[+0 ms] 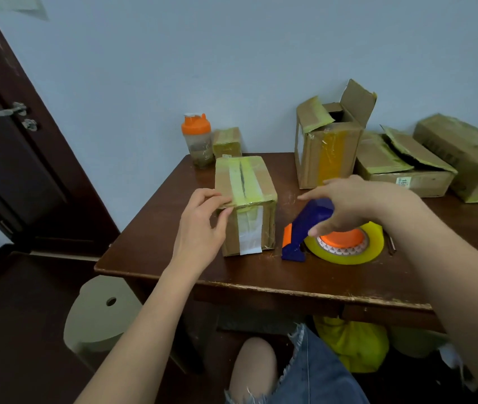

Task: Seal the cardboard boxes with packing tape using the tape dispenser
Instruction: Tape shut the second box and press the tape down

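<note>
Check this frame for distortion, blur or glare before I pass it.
Head view: wide-angle bending bows the door frame and the table edge; the right hand over the tape dispenser is slightly soft; light is dim and even, no hard shadows; mild sheen on the taped box.

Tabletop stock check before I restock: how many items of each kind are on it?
Cardboard boxes: 5, namely taped box, small box, open-flapped box, flat box, far-right box
Tape dispenser: 1
Shaker bottle: 1
Total: 7
</note>
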A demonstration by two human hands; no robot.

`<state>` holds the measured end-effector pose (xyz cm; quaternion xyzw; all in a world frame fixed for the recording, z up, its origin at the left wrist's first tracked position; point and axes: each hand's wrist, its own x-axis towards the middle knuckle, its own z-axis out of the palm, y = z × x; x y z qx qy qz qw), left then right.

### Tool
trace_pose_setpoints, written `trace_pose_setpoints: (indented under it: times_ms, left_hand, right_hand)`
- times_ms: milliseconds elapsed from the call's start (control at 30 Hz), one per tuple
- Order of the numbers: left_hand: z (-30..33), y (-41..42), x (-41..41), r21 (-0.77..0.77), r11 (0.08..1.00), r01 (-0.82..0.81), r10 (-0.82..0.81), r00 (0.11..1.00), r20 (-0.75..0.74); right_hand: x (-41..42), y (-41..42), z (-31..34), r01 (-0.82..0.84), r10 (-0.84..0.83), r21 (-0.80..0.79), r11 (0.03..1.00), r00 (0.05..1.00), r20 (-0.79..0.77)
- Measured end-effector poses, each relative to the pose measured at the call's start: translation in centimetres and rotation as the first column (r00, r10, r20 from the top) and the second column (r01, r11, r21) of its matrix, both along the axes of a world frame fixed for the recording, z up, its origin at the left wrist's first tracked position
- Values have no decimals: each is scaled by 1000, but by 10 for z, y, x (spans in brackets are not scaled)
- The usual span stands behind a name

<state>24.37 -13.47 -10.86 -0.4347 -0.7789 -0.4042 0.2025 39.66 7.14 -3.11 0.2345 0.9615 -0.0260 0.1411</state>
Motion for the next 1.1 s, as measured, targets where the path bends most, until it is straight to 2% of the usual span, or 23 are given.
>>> trace_pose_setpoints:
  times_ms: [33,167,300,367,467,500,567,633,700,767,833,1000,1100]
  left_hand:
    - [2,2,1,-7,1000,-5,5,1000,5]
    - [7,4,4,-48,997,-57,59,998,36]
    - [11,0,14,-33,995,-93,93,996,-6]
    - [12,-1,23,25,997,-75,77,995,-70]
    - [7,2,37,43,999,30,-24,992,-127]
    - [3,4,42,15,997,71,-69,993,-95]
    - [-4,8,52,-49,992,114,-111,992,59]
    - [-11,10,58,-94,990,103,-79,968,236]
    - [-15,11,60,-103,991,89,-39,910,412]
    - [-15,10,63,-100,991,94,-10,777,630]
    - [-16,9,62,-99,990,97,14,640,769]
    - [-17,8,56,-83,993,84,35,457,889]
    - [-19,15,56,-90,988,126,49,297,954]
  right_hand:
    - [-1,1,-4,-10,10,6,1000,999,30]
    - [-4,1,-10,2,-2,-6,1000,999,-39]
    - [-7,-7,-16,-2,0,115,993,1000,12]
    - [-8,-9,-18,-6,1,173,985,1000,28]
    - [-8,-11,-19,6,1,164,986,999,-39]
    - [-7,-12,-19,5,4,156,988,998,-58]
    - [-3,-12,-18,1,10,153,988,998,-67]
    - [4,-10,-17,0,10,146,989,998,-67]
    - [9,-9,-17,3,9,137,991,997,-83]
    - [11,-11,-18,-6,20,139,990,995,-99]
    - [11,-15,-19,-19,35,150,989,994,-105]
    - [11,-20,-15,-34,48,142,989,994,-95]
    - [12,-23,-16,-32,47,148,989,994,-103]
